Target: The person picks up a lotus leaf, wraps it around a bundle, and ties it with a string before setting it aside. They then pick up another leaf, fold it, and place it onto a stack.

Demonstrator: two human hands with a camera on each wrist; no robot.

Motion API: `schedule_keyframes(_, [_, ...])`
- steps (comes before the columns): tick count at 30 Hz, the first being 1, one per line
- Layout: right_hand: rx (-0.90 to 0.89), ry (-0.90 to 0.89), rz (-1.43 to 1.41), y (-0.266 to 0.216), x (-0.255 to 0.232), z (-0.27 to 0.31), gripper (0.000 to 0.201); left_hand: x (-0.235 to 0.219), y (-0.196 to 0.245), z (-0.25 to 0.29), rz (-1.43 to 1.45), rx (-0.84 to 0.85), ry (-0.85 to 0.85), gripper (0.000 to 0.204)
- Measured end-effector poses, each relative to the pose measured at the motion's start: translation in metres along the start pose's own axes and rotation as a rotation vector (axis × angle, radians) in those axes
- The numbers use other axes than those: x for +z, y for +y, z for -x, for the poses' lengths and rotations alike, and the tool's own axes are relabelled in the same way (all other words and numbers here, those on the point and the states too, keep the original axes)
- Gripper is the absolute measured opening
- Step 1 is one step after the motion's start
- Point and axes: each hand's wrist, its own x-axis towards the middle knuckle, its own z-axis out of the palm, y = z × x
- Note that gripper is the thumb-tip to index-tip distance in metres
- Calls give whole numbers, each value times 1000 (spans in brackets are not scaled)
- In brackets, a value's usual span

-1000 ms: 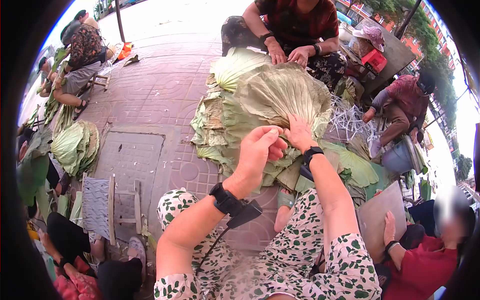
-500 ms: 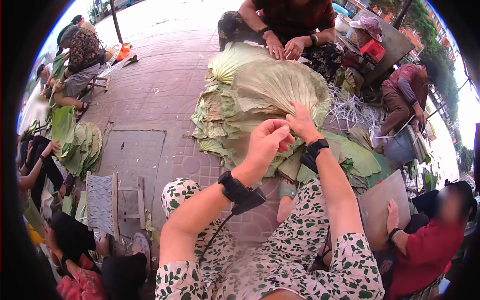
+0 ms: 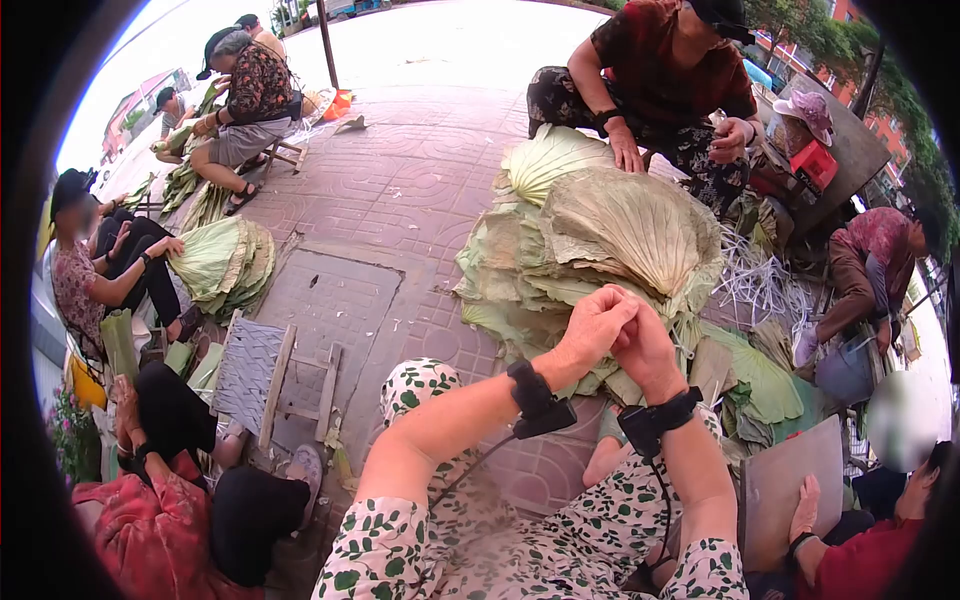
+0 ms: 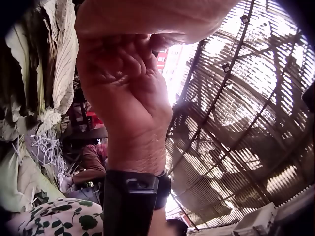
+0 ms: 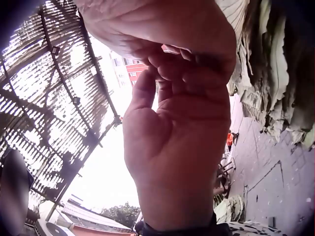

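Note:
My left hand [image 3: 592,325] and right hand [image 3: 645,352] meet fingertip to fingertip, just over the near edge of a stack of large dried leaves [image 3: 500,265]. Both have curled fingers. In the left wrist view my right hand [image 4: 135,98] shows its palm and bent fingers, partly covered by the left. The right wrist view shows my left hand [image 5: 177,142] from the palm side, its thumb reaching the right hand's fingers. I cannot tell whether anything small sits between the fingertips. A broad brownish leaf [image 3: 640,225] lies fanned on top of the stack.
Across the stack sits a person [image 3: 665,75], one hand by the leaves, the other raised. White strips [image 3: 765,275] lie scattered at right, near a bucket [image 3: 845,372]. A woven stool [image 3: 255,375] and another leaf stack [image 3: 225,265] are at left. Someone at lower right holds a board [image 3: 795,485].
My right hand has come off the brown leaf to meet my left hand. The person opposite has raised one hand from the leaves. The head view has turned left, shifting the scene rightward.

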Motion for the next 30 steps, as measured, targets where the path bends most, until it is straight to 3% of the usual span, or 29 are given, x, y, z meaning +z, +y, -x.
schedule_keyframes(3, [-65,-74,-114,19,-12,-4,28,4,-15,0,-148,103,-6,19])
schedule_keyframes(5, [-66,-104,-154,20,-18,-5,29,9,-17,0,-170,85,3,19])
schedule_keyframes(7, [-202,99,-106,12,-3,4,30,19,-21,-5,-256,292,74,19])
schedule_keyframes(8, [-283,100,-93,8,-3,4,31,24,-24,-8,-265,289,73,19])
schedule_keyframes(10, [-324,118,-106,-2,2,7,32,36,-22,-10,-358,441,104,16])
schedule_keyframes(13, [-391,135,-84,-10,-5,5,31,47,-22,-13,-348,465,116,16])
schedule_keyframes(15, [-363,181,-67,-12,-8,6,29,52,-25,-13,-347,460,117,15])
schedule_keyframes(20, [-315,103,-177,0,-21,-1,28,45,-32,-9,-330,445,137,16])
schedule_keyframes(30, [-198,134,-240,-5,9,6,21,41,-26,7,-420,468,193,17])
